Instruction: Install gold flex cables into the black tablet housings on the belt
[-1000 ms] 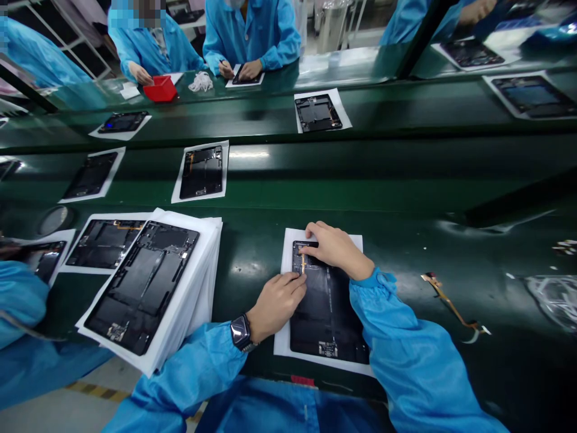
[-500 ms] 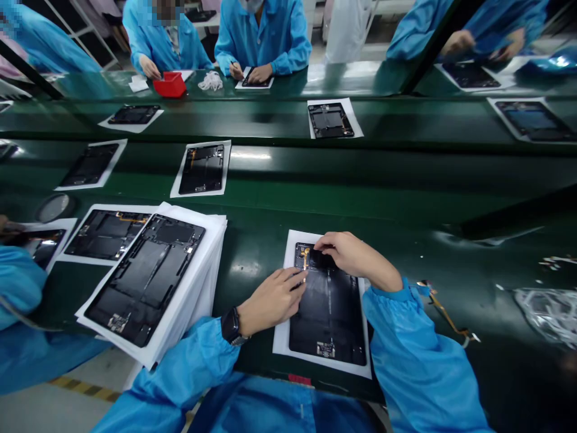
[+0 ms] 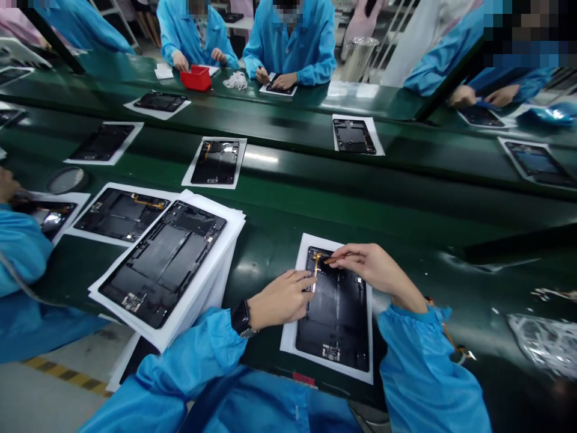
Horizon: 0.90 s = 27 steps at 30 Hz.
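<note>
A black tablet back shell lies on a white sheet in front of me, its inner side up. Along its upper left edge runs an orange flex cable. My left hand rests at the shell's left edge, fingers stretched out and fingertips by the lower end of this cable. Over the top of the shell, my right hand pinches a thin orange-brown strip that looks like part of a flex cable. Whether it joins the cable in the shell I cannot tell.
To the left stands a stack of shells and white sheets, another shell beside it. More shells lie on the green line. At right are a loose flex cable and a clear plastic bag. Co-workers sit opposite and at left.
My right hand has drawn back slightly from the shell's top, and an orange-brown strip now shows at its fingertips. My left hand stays at the left edge. The camera view has shifted.
</note>
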Available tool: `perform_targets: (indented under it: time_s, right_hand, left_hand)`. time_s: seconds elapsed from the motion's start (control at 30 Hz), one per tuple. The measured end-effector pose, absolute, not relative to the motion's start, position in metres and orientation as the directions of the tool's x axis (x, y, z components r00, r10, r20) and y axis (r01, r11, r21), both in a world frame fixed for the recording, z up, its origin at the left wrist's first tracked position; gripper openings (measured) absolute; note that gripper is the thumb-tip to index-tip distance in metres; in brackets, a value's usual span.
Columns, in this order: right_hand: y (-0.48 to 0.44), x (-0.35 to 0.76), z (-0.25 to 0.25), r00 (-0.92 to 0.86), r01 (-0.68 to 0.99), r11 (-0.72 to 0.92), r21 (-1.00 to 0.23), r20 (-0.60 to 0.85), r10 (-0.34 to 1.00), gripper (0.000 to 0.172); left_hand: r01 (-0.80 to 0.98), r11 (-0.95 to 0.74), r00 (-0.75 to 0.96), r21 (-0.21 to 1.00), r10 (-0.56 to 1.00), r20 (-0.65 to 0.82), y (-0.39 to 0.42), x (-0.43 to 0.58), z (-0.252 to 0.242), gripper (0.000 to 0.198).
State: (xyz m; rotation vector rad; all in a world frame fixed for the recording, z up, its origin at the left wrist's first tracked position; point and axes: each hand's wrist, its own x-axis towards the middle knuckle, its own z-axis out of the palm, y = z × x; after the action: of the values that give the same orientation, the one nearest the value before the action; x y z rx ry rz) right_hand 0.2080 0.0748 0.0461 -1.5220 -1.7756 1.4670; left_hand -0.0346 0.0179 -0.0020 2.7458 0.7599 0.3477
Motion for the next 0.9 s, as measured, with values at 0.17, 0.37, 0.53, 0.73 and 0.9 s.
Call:
perform_targets:
  time_s: [0.17,0.37,0.53,0.73,0.9]
  right_hand:
    - [0.040,0.198,0.043,-0.358,0.664,0.007,-0.748,-0.310,0.881,0.018]
    - [0.004,0.173,0.039,-0.479,0.849,0.398,-0.347,-0.186,0.858,0.025]
    - [-0.006,0.158,0.035,-0.536,0.844,0.511,-0.166,-0.212,0.817,0.029]
    - [-0.012,0.152,0.028,-0.554,0.832,0.541,-0.121,-0.134,0.822,0.028]
    - [-0.017,0.145,0.019,-0.581,0.814,0.578,-0.066,-0.048,0.813,0.028]
  left_hand:
    - [0.481,-0.767,0.762,0.425,0.605,0.231,0.025,-0.042,-0.003,0.022]
    - [0.533,-0.727,0.733,0.432,0.652,0.193,0.027,-0.047,-0.001,0.031]
    - [0.532,-0.713,0.732,0.457,0.659,0.176,0.026,-0.048,-0.004,0.042]
    - [0.528,-0.717,0.729,0.455,0.658,0.191,0.026,-0.048,-0.005,0.040]
    - [0.528,-0.713,0.726,0.460,0.661,0.191,0.025,-0.048,-0.007,0.039]
